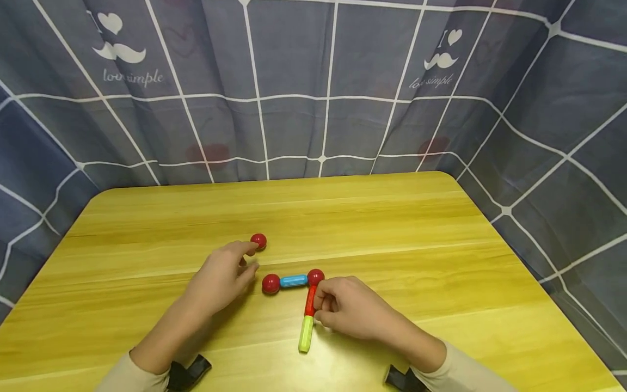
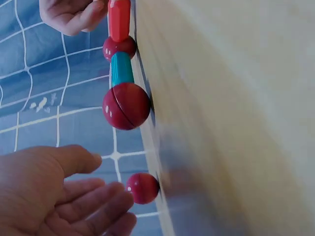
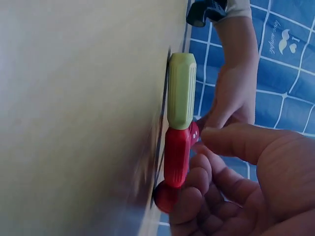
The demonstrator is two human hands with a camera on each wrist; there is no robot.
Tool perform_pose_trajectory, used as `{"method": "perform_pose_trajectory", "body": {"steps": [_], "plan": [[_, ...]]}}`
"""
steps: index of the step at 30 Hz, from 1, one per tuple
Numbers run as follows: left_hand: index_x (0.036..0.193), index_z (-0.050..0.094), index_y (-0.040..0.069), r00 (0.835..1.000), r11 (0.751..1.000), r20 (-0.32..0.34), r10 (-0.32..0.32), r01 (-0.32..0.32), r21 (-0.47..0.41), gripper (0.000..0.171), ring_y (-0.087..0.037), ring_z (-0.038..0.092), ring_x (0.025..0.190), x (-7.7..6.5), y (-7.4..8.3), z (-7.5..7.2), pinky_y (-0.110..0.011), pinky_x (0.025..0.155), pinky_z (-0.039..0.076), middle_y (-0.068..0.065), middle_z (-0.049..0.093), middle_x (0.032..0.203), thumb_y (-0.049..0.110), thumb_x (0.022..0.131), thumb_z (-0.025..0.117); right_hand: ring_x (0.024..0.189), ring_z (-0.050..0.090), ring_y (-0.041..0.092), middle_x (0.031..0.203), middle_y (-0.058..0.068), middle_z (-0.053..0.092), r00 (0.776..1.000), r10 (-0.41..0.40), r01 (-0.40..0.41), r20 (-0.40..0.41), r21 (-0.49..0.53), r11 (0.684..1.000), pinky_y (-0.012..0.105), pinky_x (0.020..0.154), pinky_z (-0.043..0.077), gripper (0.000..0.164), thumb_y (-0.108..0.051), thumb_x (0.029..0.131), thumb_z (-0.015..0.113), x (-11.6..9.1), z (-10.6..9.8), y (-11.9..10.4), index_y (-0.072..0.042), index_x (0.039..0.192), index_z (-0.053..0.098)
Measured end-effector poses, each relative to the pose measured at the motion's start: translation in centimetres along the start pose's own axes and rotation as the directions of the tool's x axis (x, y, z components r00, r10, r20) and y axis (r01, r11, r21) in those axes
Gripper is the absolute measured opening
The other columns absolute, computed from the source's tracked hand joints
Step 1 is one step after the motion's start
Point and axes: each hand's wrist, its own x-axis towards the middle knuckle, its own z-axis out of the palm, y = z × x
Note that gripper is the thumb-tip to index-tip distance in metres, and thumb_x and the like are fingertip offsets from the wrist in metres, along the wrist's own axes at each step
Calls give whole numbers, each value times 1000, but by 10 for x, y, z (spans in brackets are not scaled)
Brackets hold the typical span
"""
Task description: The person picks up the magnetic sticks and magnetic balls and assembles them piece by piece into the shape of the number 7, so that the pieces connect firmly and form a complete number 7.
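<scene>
A loose red ball (image 1: 258,241) lies by the fingertips of my left hand (image 1: 217,277); that hand is spread, with nothing gripped, and whether it touches the ball I cannot tell. Nearer to me, a blue rod (image 1: 294,281) joins one red ball (image 1: 271,283) to another red ball (image 1: 315,276). From the latter a red rod (image 1: 310,300) runs toward me, end to end with a yellow-green rod (image 1: 306,334). My right hand (image 1: 352,307) is beside the red rod, its fingers loosely bent. In the right wrist view the thumb stands apart from the red rod (image 3: 177,157), the fingertips close against it.
The pieces lie on a yellow wood-grain table (image 1: 416,228) with rounded far corners. Behind it and along its sides hangs a blue-grey curtain (image 1: 289,125) with white grid lines. Black straps (image 1: 188,373) are at both wrists.
</scene>
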Motion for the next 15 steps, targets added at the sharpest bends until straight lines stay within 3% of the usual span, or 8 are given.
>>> {"method": "perform_pose_trajectory", "body": {"steps": [6,11,15], "plan": [[128,55,-3,999,999,2,-41,41,-17,46,-27,61,88,18,-11,-2,-42,74,54,-19,58,117,11,88,71,67,53,7,84,-12,57,987,-158,155,-42,-67,986,17,60,45,18,-8,80,75,0,1,-5,-21,89,67],[130,54,-4,998,999,49,-25,27,-23,49,-21,54,75,34,-16,2,-36,69,50,-21,55,115,8,87,72,82,56,4,107,-11,57,964,-263,266,40,-141,954,14,72,46,21,-5,82,71,0,4,-7,-19,98,70],[129,57,-5,994,1000,110,2,0,-13,47,-21,53,77,41,-17,4,-36,71,48,-21,56,114,8,86,73,98,56,1,117,-10,58,937,-327,347,120,-230,909,14,85,43,28,-3,83,68,-1,5,-6,-19,106,72]]}}
